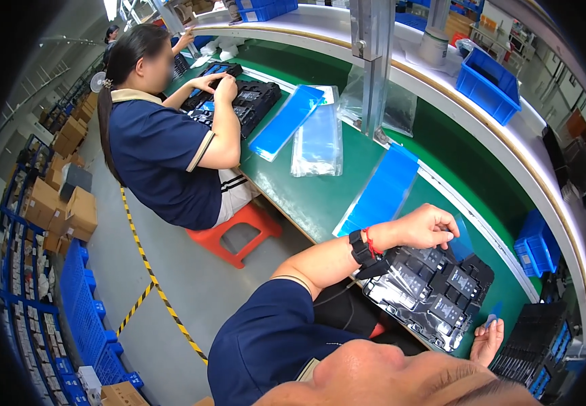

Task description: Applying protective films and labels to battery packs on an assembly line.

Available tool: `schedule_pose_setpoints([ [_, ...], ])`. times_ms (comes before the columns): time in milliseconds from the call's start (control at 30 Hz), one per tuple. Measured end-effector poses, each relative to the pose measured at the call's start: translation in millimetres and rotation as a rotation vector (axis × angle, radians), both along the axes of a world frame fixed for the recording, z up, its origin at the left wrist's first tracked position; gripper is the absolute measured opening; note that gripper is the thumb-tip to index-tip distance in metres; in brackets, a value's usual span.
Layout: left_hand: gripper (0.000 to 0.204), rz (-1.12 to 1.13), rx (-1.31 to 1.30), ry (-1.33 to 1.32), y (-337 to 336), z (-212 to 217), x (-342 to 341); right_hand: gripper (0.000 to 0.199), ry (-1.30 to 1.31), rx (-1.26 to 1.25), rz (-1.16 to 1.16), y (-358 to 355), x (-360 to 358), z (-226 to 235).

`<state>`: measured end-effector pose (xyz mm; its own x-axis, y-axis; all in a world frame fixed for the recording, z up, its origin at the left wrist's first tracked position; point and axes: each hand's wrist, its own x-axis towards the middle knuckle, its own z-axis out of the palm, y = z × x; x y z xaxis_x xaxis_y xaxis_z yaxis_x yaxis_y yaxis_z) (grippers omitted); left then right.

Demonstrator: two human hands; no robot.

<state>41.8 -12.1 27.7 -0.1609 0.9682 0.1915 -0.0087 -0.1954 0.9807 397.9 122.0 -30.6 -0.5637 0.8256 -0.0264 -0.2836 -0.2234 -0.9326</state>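
Fingers of the left hand [428,229] curl inward, thumb and index pinched together on the edge of a clear bluish film [464,238]. Fingertips of the right hand [488,344] close on a small translucent blue piece [492,317]; that hand sits just beyond the near right corner of the tray.

Black moulded tray [485,272] lies on the green tabletop [350,145], close to the bench edge in front of the wearer. Left hand hangs over its far side. In the tray: several flat, dark rectangular battery-like packs [463,281] with pale print. Glossy reflections cover the tray's near part; detail there is hard to read.

Left wrist carries a black watch-like band [359,247] and, next to it, a red cord [370,242].

Farther along the bench, left of the tray: a blue film strip [382,191], then clear plastic bags [318,143], with a second blue strip [286,123] partly lying over them. Right of the right hand stands a stack of black trays [533,342].

Up the bench, a co-worker [164,159] in a navy shirt sits on an orange stool [237,233], both hands over another black tray [257,101].

Above, on the curved white shelf [435,74]: an open blue bin [489,86]. Yellow-and-black tape [145,260] marks the grey floor; brown cartons [79,215] sit beyond it.
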Motion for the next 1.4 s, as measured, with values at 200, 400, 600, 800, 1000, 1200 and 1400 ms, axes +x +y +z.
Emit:
schedule_pose_setpoints([
  [200,0.013,-0.019,0.022,0.017,3,-8,-2,0.008,-0.113,0.036,-0.142,-20,-6,15],
  [400,0.018,0.141,0.019,-0.079,3,-4,-23,0.009,-0.202,-0.010,-0.056,-18,-51,54],
  [600,0.017,0.245,0.014,-0.057,5,-2,-29,0.011,-0.436,0.157,-0.003,0,-73,58],
  [800,0.017,0.239,-0.005,-0.035,2,2,-23,0.013,-0.535,0.123,0.093,5,-97,50],
  [1000,0.014,0.263,-0.009,-0.057,-1,5,-25,0.015,-0.623,0.132,0.104,5,-107,47],
  [1200,0.015,0.264,-0.027,-0.038,4,5,-25,0.015,-0.639,0.128,0.105,8,-109,48],
  [1400,0.017,0.264,-0.017,-0.022,1,7,-28,0.016,-0.655,0.150,0.103,6,-113,53],
])
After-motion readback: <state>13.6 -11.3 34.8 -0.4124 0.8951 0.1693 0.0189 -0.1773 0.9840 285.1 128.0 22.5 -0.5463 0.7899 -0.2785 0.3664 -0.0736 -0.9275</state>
